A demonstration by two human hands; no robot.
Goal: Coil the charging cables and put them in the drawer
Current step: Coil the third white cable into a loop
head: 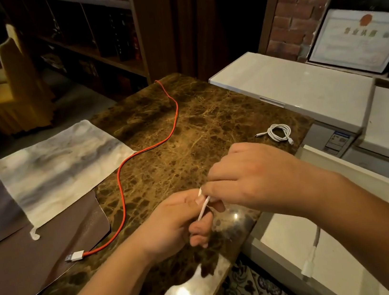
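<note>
My left hand [174,221] and my right hand [249,172] meet above the near edge of the brown marble counter [185,128], both pinching a white charging cable [204,207]. Its other end with a white plug [309,262] hangs below my right forearm. A red cable [125,162] lies uncoiled in long curves across the counter, its white USB plug [75,256] near the left front. A small coiled white cable [279,132] rests near the counter's right edge. No drawer can be made out.
A grey-white cloth [59,169] lies on the counter's left over a brown leather mat [41,256]. White cabinet tops [292,83] stand to the right, framed certificates [358,39] behind them. Dark shelves and a yellow chair [14,80] stand beyond the counter.
</note>
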